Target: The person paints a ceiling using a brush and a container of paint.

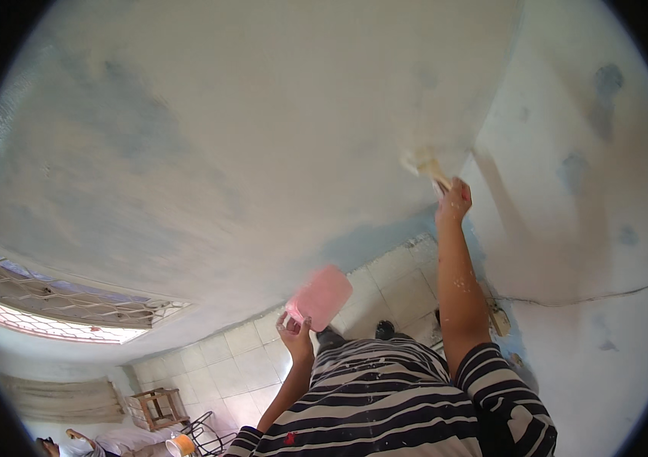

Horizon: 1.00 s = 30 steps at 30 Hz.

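My right hand [453, 196] grips a paintbrush [427, 164] with pale, motion-blurred bristles, raised at the wall near the inside corner on the right. The facing wall [225, 167] has patchy off-white paint over blue-grey. In my left hand [295, 329], lower and nearer the middle, is a pink plastic container [321, 295], held by its near end and tilted; its contents are not visible. The side wall [575, 213] shows white paint with blue-grey patches. Pale specks mark my right forearm and striped shirt.
A grille window [73, 293] sits at left. Below are a tiled floor [248, 358], a wooden stool [158, 407], a black metal frame [210, 430], an orange-and-white bucket [181, 444] and pale cloth or clothing [130, 440], hard to make out. A cable [568, 302] crosses the right wall.
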Available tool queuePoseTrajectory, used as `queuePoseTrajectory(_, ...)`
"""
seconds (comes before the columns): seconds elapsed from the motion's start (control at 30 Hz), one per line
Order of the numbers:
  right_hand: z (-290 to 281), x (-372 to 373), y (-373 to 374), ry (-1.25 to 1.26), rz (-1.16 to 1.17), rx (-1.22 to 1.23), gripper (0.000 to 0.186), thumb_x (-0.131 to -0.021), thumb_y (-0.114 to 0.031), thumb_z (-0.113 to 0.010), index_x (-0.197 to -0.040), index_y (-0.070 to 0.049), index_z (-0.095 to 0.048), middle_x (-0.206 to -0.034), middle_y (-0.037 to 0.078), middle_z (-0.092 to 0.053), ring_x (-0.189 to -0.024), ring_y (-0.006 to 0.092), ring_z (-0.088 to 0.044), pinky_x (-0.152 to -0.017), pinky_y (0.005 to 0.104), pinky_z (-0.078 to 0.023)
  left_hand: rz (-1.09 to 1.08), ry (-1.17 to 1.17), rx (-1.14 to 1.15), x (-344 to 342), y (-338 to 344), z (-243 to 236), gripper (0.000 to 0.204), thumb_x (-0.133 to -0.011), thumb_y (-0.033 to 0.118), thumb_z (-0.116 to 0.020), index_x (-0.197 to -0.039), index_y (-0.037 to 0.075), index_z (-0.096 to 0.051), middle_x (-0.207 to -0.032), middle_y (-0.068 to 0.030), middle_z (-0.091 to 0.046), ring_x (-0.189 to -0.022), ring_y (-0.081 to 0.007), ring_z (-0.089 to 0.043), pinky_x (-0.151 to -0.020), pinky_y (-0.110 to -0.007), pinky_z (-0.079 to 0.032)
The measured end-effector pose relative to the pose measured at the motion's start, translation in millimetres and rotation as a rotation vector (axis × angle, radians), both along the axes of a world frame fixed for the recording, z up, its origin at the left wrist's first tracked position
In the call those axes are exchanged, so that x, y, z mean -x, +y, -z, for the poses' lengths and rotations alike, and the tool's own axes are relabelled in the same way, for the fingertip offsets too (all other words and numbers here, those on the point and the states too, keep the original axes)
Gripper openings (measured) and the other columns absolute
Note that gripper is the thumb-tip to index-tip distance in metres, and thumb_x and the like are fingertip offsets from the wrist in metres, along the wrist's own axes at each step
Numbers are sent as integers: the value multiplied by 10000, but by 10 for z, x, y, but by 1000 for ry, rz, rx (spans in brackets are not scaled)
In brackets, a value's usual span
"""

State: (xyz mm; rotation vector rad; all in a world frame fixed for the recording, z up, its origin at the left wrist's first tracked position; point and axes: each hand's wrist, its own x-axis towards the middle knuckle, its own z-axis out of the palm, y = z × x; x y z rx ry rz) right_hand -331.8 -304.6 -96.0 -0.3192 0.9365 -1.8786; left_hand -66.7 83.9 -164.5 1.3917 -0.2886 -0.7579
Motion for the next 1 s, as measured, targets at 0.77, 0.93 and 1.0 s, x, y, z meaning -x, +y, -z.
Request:
queuePoseTrajectory(0.77,677,-1213,953,421,57,-230,312,-932,-156,-641,-1151,52,-564,-1064,123,-608,-984,168,-601,-799,314,-547,466,-131,-136,-1567,197,-173,684,-814,-12,-731,-1336,12,-290,-1167,-184,-599,-1099,-220,-590,-941,-347,-482)
queuePoseTrajectory(0.93,-1637,-1524,809,301,337,190,126,-954,-139,-587,-1021,-36,-556,-1022,73,-596,-842,153,-595,-764,316,-509,470,-71,-133,-1893,332,-70,676,-812,-39,-721,-1334,10,-296,-1151,-163,-601,-1076,-198,-592,-927,-330,-491)
queuePoseTrajectory(1.0,-2295,-1494,1026,196,202,353,138,-954,-150,-595,-1024,-37,-558,-1044,77,-601,-856,154,-598,-767,318,-510,461,-85,-102,-1980,357,-37,668,-815,-50,-711,-1333,1,-293,-1140,-161,-604,-1068,-193,-594,-917,-323,-498)
